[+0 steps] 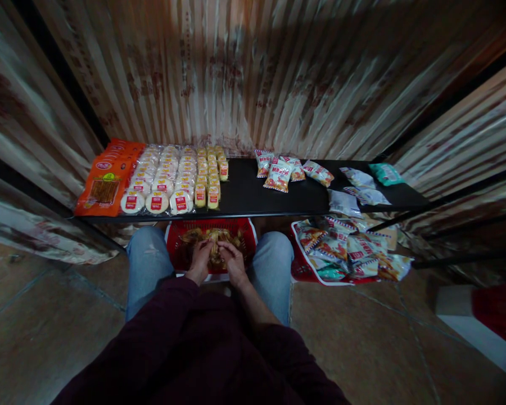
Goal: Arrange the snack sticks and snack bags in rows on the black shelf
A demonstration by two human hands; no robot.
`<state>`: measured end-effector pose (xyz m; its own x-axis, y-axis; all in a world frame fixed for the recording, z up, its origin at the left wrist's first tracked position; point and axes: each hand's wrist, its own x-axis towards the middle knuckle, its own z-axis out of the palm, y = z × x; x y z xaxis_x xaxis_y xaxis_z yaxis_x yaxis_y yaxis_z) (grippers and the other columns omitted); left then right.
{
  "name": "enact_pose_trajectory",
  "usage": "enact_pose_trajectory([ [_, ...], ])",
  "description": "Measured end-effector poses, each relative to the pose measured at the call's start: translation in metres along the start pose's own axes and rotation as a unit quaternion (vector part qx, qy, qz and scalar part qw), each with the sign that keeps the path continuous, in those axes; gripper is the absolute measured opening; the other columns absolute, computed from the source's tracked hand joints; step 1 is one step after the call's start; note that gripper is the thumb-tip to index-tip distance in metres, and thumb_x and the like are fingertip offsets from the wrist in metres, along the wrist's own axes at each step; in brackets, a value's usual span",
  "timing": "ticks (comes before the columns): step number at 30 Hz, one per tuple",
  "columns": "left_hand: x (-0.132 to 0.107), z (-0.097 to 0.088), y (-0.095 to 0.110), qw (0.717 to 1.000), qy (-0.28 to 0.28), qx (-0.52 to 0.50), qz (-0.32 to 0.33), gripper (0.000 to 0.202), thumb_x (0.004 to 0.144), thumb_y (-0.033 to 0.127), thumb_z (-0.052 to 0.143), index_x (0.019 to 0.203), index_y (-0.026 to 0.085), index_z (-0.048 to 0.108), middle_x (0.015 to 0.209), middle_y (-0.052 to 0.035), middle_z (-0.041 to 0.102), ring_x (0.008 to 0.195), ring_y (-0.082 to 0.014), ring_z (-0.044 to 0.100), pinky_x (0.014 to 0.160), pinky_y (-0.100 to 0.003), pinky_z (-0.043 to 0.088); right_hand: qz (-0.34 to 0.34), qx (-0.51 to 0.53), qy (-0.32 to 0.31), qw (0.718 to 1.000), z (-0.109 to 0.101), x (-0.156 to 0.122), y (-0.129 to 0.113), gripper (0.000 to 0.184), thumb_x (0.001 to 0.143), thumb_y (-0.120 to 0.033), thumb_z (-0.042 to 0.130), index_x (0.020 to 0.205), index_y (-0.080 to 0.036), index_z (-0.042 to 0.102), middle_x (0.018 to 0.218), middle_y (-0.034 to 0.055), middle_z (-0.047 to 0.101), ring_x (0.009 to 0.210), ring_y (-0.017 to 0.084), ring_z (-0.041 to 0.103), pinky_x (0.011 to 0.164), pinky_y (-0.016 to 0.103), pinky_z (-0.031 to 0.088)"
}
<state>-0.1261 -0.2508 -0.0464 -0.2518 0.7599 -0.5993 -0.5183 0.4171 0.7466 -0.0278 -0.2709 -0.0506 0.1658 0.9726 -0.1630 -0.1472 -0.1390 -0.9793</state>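
A red basket [244, 229] sits on the floor between my knees, filled with small yellow snack packets [215, 235]. My left hand [200, 260] and my right hand [233, 260] both reach into it, fingers curled around packets in the pile. Above the basket runs a low black shelf [253, 194]. On its left end lie neat rows of yellow packets [211, 174], round white packets [164, 180] and orange packs [107, 180].
Loose snack bags [280, 171] and pale and green bags [371, 183] lie on the shelf's right half. A second red basket [303, 270] heaped with mixed bags stands on the floor at right. Corrugated metal walls surround the shelf. A red and white object [489, 320] sits at far right.
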Motion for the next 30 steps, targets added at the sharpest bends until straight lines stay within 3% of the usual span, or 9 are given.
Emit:
enact_pose_trajectory([
  [8,0.004,-0.001,0.003,0.994,0.01,-0.071,-0.086,0.003,0.071,0.018,0.062,0.07,0.015,0.062,0.061,0.0005,0.064,0.057,-0.0095,0.058,0.058,-0.021,0.043,0.021,0.04,0.0,0.999,0.004,0.001,0.0,0.024,0.065,-0.036,0.068,0.083,-0.021,0.072,0.087,0.0033,0.072,0.079,0.017,0.062,0.073,0.029,0.048],
  [23,-0.003,0.005,0.01,0.975,-0.039,-0.134,-0.175,0.013,0.08,0.011,0.051,0.071,0.014,0.061,0.058,-0.0006,0.062,0.052,-0.0093,0.058,0.058,-0.02,0.047,0.019,0.052,0.018,0.998,0.003,0.005,-0.006,0.026,0.069,-0.039,0.066,0.087,-0.021,0.069,0.087,0.0037,0.071,0.075,0.017,0.064,0.07,0.03,0.051],
  [26,-0.008,0.008,0.012,0.971,-0.048,-0.141,-0.186,0.013,0.08,0.012,0.051,0.073,0.014,0.062,0.06,-0.0009,0.064,0.056,-0.0111,0.061,0.063,-0.022,0.049,-0.002,0.023,0.017,1.0,0.0,0.005,-0.007,0.026,0.072,-0.04,0.063,0.089,-0.021,0.068,0.087,0.0039,0.071,0.076,0.017,0.064,0.07,0.03,0.052],
  [30,-0.017,0.014,0.015,0.966,-0.071,-0.155,-0.192,0.02,0.084,0.013,0.044,0.073,0.014,0.061,0.06,-0.0017,0.064,0.056,-0.0117,0.061,0.062,-0.023,0.05,-0.068,-0.09,-0.001,0.994,-0.006,0.003,-0.013,0.025,0.08,-0.038,0.057,0.094,-0.021,0.068,0.095,0.0056,0.07,0.086,0.019,0.064,0.079,0.03,0.051],
])
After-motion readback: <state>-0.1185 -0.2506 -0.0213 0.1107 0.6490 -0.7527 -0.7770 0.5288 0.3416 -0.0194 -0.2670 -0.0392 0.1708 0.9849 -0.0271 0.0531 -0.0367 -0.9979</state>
